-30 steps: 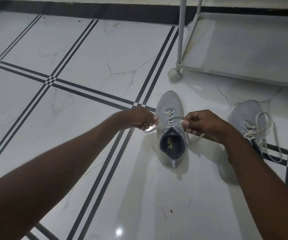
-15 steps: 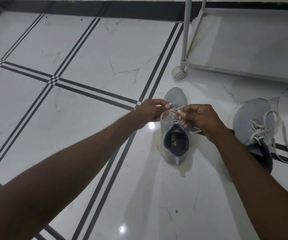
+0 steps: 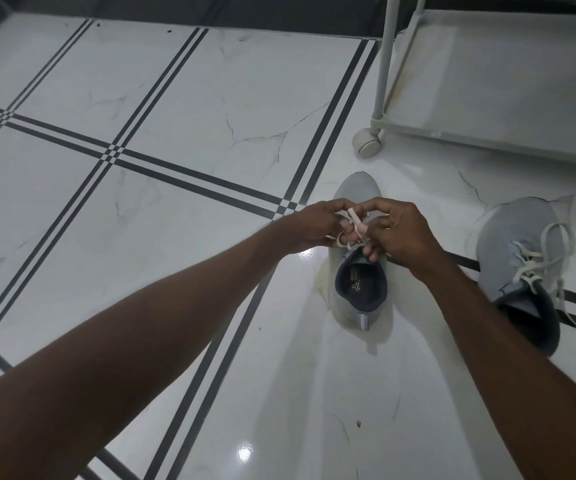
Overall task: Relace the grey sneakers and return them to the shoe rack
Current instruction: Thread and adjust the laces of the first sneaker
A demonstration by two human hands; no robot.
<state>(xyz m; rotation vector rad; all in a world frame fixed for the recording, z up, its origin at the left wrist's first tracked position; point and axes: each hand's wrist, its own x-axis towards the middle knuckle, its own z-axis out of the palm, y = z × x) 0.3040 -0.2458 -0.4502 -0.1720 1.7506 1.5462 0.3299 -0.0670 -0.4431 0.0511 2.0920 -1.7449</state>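
A grey sneaker [image 3: 358,299] stands on the white tiled floor, toe pointing away from me, its dark opening facing up. Both hands meet over its tongue. My left hand [image 3: 317,225] pinches loops of the white lace [image 3: 355,218]. My right hand [image 3: 399,235] grips the other part of the same lace, fingers curled. The lace eyelets are hidden under my hands. The second grey sneaker [image 3: 518,258] lies to the right, with loose white laces trailing over its side onto the floor.
The white shoe rack [image 3: 508,81] stands at the upper right on a caster wheel [image 3: 367,145], its bottom shelf bare, a post rising at its left corner. Dark double stripes cross the floor tiles. A dark skirting band runs along the far wall.
My hands were apart, pulling the lace ends out sideways; they have come together above the sneaker's tongue and now hold the lace in loops.
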